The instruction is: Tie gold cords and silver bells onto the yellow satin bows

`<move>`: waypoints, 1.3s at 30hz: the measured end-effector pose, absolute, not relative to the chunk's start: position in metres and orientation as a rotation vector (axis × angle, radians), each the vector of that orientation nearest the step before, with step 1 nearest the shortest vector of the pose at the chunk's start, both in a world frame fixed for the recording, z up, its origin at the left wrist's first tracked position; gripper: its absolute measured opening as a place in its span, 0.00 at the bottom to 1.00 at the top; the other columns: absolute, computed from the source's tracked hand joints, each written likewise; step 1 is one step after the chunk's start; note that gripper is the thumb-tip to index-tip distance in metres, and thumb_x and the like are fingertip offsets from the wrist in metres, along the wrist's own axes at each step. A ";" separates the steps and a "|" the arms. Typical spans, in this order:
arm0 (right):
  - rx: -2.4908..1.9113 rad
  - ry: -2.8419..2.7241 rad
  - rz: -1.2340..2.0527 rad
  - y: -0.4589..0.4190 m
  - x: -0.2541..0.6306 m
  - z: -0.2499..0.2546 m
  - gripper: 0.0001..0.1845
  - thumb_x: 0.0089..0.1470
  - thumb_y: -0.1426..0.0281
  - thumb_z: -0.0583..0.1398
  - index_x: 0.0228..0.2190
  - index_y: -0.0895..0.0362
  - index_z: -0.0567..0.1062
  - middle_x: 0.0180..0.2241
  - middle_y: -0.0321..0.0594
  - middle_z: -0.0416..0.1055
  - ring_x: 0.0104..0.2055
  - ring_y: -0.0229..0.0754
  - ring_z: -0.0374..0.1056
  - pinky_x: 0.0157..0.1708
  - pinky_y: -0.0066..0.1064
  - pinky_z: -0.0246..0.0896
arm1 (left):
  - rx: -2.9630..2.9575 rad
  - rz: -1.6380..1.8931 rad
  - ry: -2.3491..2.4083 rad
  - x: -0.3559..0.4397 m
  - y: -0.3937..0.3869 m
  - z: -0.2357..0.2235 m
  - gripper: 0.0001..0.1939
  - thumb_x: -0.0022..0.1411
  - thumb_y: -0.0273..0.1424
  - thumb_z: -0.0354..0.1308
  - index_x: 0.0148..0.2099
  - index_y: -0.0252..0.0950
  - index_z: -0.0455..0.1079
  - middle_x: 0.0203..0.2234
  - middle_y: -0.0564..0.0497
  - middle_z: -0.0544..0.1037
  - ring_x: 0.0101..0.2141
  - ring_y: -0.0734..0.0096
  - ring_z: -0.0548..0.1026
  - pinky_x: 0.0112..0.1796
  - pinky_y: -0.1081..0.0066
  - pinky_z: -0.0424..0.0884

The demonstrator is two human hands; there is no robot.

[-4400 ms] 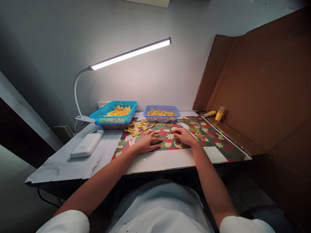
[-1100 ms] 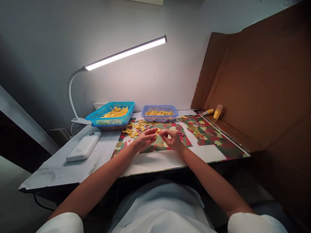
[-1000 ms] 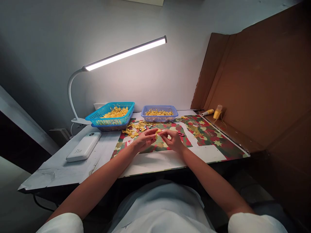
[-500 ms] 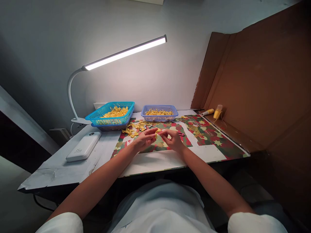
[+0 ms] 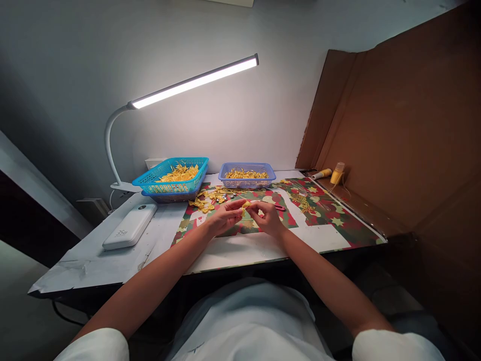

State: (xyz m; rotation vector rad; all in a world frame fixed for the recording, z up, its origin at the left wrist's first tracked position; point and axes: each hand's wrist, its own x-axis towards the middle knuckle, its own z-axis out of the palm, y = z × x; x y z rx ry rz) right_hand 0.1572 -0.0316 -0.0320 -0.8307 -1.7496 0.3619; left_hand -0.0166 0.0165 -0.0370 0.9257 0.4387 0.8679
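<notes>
Between my two hands, above the camouflage-patterned sheet point(image 5: 323, 200), is a small yellow ribbon bow point(image 5: 245, 206). My left hand point(image 5: 226, 216) pinches it from the left with thumb and forefinger. From the right, the closed fingertips of my right hand point(image 5: 266, 215) press at the same bow; its finer details are too small to make out. Loose yellow bows point(image 5: 203, 204) lie on the sheet beyond my left hand, with a few small shiny pieces near them. Just past my right hand lies a red-handled tool point(image 5: 280, 207), partly hidden.
A turquoise basket point(image 5: 150, 181) of yellow bows sits stacked on a blue one. Behind my hands stands a lilac basket point(image 5: 247, 183) with golden ties. A white power bank point(image 5: 130, 228) lies left, under a lit lamp point(image 5: 195, 81). A cardboard wall point(image 5: 406, 125) rises right.
The yellow bow has turned slightly between my fingertips, and my fingers have shifted a little around it. The baskets and loose pieces look the same.
</notes>
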 end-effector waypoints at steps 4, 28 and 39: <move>-0.798 -1.755 0.359 -0.031 0.159 -0.031 0.09 0.56 0.67 0.58 0.27 0.57 0.75 0.24 0.37 0.72 0.23 0.35 0.61 0.25 0.29 0.59 | 0.905 0.889 0.447 -0.018 0.016 -0.035 0.18 0.42 0.18 0.70 0.38 0.35 0.78 0.33 0.51 0.80 0.28 0.82 0.74 0.31 0.82 0.69; -0.813 -1.754 0.344 -0.032 0.160 -0.030 0.10 0.56 0.66 0.58 0.28 0.56 0.76 0.24 0.37 0.72 0.22 0.35 0.60 0.25 0.29 0.58 | 0.908 0.898 0.462 -0.019 0.016 -0.033 0.18 0.43 0.16 0.69 0.38 0.35 0.78 0.33 0.52 0.80 0.27 0.82 0.75 0.30 0.81 0.70; -0.845 -1.742 0.370 -0.032 0.158 -0.032 0.11 0.55 0.65 0.58 0.26 0.56 0.75 0.23 0.36 0.71 0.24 0.35 0.62 0.25 0.28 0.57 | 0.934 0.868 0.421 -0.018 0.015 -0.035 0.18 0.42 0.18 0.70 0.38 0.34 0.78 0.35 0.50 0.80 0.28 0.82 0.74 0.31 0.82 0.69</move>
